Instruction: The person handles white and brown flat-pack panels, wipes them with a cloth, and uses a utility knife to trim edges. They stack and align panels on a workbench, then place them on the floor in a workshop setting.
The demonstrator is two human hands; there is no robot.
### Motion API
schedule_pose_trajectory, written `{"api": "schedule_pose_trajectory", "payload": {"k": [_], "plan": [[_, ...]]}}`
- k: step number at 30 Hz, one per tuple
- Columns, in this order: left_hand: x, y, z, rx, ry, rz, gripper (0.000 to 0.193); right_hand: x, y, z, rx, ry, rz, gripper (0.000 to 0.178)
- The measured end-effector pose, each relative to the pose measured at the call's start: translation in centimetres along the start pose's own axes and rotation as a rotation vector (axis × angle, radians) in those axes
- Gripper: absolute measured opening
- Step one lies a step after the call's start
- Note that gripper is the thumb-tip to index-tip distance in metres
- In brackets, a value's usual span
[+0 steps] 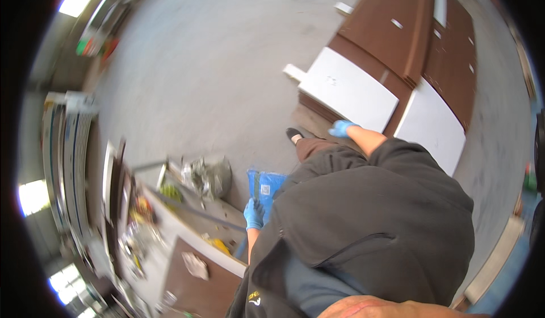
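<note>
Dark jacket blocks much — blue packet left, brown boards right.

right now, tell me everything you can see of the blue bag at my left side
The blue bag looks like thin, shiny plastic, lightly creased, with a pale square label and a darker strip down its left part. The dark clothing hides some of its right side. The left grip, in a blue glove, is at its lower left corner; whether it holds the bag or only overlaps it is unclear. Its contents, and whether it hangs or rests, cannot be told.
</note>
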State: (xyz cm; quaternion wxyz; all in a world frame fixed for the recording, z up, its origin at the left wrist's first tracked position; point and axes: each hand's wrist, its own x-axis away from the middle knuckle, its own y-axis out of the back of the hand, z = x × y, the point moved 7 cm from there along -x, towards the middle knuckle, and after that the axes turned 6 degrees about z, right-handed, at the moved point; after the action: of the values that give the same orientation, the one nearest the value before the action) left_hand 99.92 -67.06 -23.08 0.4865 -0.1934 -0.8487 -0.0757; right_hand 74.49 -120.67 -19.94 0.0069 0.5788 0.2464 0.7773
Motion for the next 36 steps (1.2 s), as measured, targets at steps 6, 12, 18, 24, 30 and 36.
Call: {"api": "schedule_pose_trajectory", "payload": {"k": [6, 12, 18, 24, 30, 36], "plan": [[-10.4, -3.7, -11.1, -0.165, -0.048, 0.282, 0.039, -1.6, 13.0, 12.5, -0.157, 0.112, -0.078, 0.062], [-12.1, -6.5, -27.2, -0.383, -0.003, 0.145, 0.042, -6.8, 15.5, 19.0, -0.114, 0.094, -0.126, 0.061], [-18.3, -4.0, -40.1, -0.363, -0.088, 0.178, 0.018, -14.2, 17.0, 24.0, 0.029, -0.008, -0.035, 0.058], [-23.9, 1.5, -55.5, -0.57, -0.349, 0.009, 0.049, -22.5, 24.8, 40.1, -0.108, 0.199, -0.255, 0.053], [-28.3, 1.7, -70.6, -0.417, -0.481, -0.007, 0.045, -30.6, 29.4, 56.6, -0.202, 0.172, 0.049, 0.035], [-33.1, 6.0, -79.5, -0.325, -0.407, -0.07, 0.049, -39.2, 40.7, 73.9, 0.172, 0.38, 0.185, 0.034]]}}
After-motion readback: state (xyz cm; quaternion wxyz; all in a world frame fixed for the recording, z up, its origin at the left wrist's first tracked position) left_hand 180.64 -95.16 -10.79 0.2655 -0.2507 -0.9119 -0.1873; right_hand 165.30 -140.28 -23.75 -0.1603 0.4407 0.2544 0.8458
